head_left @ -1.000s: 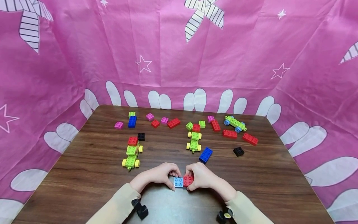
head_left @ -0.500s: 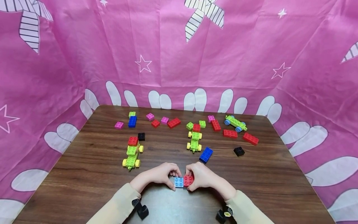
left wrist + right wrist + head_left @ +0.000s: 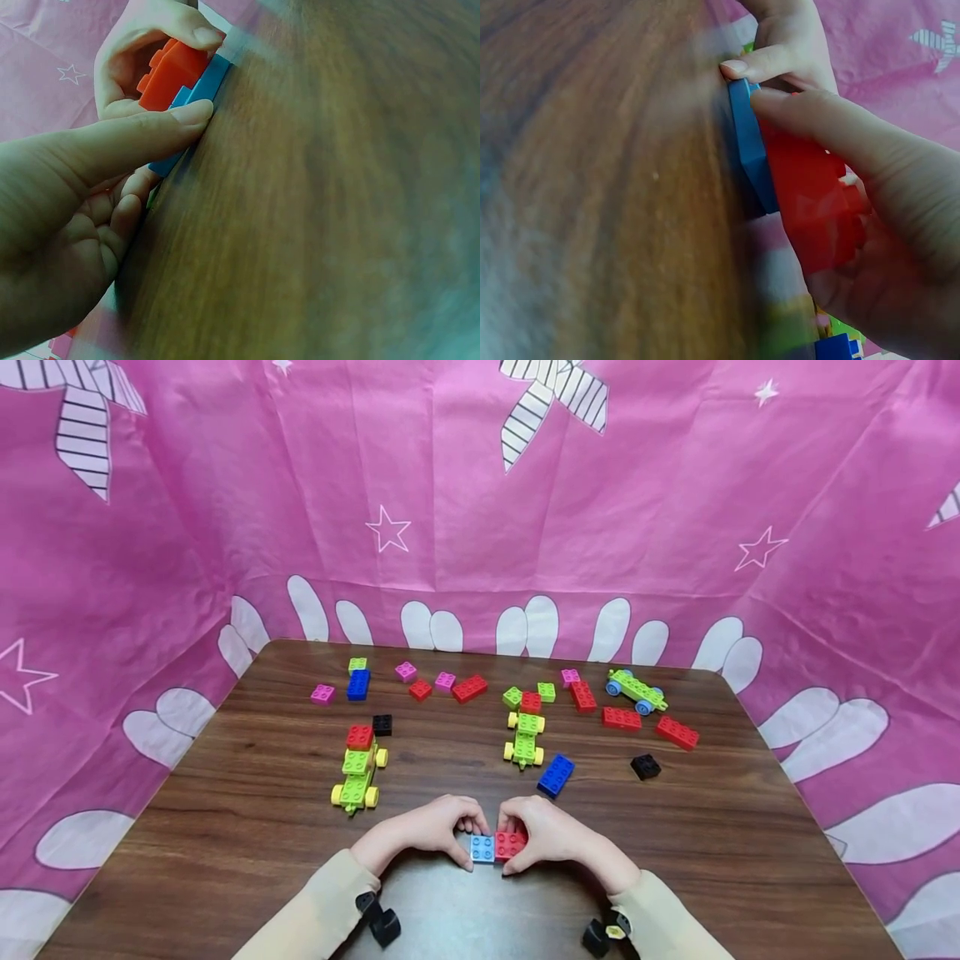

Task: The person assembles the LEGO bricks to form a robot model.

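Near the front middle of the table, my left hand (image 3: 442, 827) pinches a flat light blue building brick (image 3: 482, 849) between thumb and fingers. My right hand (image 3: 551, 832) grips a red building brick (image 3: 510, 846) at its right side. In the right wrist view the red brick (image 3: 810, 199) sits against the studded side of the blue one (image 3: 751, 146), covering part of it. The left wrist view has the blue brick (image 3: 212, 81) low along the tabletop, left thumb on its edge. Whether the two are fully pressed together, I cannot tell.
Ahead on the brown table (image 3: 247, 827) stand a green car with yellow wheels (image 3: 356, 777), a second such car (image 3: 524, 739) and a blue-wheeled green one (image 3: 636, 691). A blue brick (image 3: 556, 776) lies just beyond my right hand. Several loose bricks lie farther back.
The head view has shifted very slightly. Both hands and the two bricks keep practically the same place and hold.
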The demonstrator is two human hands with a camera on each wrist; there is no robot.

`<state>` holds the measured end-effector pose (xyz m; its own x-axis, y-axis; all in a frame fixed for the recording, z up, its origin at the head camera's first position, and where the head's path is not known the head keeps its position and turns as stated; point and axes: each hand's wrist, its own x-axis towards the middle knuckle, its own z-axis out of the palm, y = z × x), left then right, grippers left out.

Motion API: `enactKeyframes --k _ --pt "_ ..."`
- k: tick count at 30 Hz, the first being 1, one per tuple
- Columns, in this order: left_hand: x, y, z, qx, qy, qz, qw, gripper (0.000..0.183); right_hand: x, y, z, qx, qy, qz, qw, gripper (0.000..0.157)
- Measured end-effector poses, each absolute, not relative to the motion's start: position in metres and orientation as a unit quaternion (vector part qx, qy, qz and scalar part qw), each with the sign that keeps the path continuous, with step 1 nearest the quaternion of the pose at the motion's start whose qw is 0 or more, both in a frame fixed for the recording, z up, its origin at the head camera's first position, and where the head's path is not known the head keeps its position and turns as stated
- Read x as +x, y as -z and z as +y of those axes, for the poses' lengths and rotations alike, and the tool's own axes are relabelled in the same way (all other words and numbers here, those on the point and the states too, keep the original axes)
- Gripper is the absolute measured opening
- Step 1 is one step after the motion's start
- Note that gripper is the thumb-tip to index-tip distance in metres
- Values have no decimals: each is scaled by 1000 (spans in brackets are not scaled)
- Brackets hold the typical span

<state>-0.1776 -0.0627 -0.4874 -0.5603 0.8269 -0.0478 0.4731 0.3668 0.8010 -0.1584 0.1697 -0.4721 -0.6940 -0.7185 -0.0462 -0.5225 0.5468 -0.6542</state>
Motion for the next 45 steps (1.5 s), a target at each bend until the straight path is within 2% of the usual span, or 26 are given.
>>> enactKeyframes --k 8,12,24,45 --pt "-176 488 -61 401 -384 799 232 40 -161 468 175 -396 337 844 135 28" --pt "-177 488 -62 401 -384 799 232 39 -159 464 174 -385 338 848 138 24" --pt "-177 488 -62 411 -385 795 226 39 -160 460 169 -347 362 845 184 21" --pt "-180 480 -58 418 -332 813 232 40 -164 463 168 -332 377 841 204 21"
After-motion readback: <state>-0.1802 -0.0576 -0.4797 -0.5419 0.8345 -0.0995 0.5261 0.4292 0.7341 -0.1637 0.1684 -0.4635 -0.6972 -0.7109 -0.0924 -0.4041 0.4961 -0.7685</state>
